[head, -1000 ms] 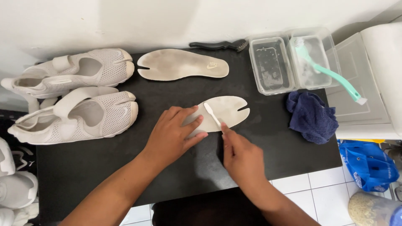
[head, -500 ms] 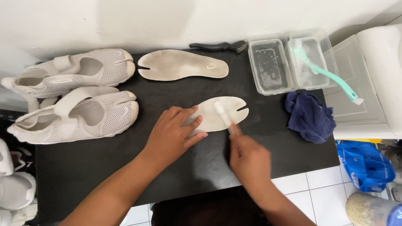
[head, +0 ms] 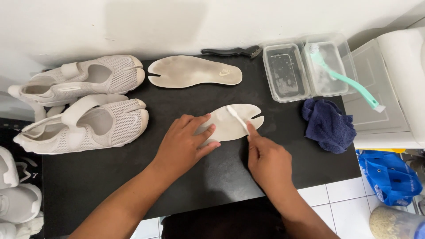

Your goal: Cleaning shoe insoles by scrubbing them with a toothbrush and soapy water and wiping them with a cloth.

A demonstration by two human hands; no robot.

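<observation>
Left hand (head: 186,141) flat, fingers spread, pressing down the heel end of a pale split-toe insole (head: 234,120) near the middle of the black table (head: 88,186). Right hand (head: 265,161) closed around a small white brush (head: 237,117), forefinger stretched along the handle, bristle end resting on the insole near its toe notch. Insole lying flat, toe end pointing right, touching both the left palm and the brush.

Farther back on the table, a second insole (head: 195,71) of the same shape, toe notch to the left, well apart from the first. At the left edge, two white mesh shoes (head: 88,102) side by side, toes to the right. Behind the second insole, a dark-handled brush (head: 232,51) against the wall. At the back right, two clear plastic tubs (head: 305,66) touching each other, the right one with a mint-green long-handled brush (head: 345,79) leaning out over its rim. Just in front of the tubs, a crumpled dark blue cloth (head: 330,126). Off the table to the lower right, a blue bag (head: 389,177) on the white tiled floor (head: 336,208). More white shoes (head: 17,194) at the far lower left.
</observation>
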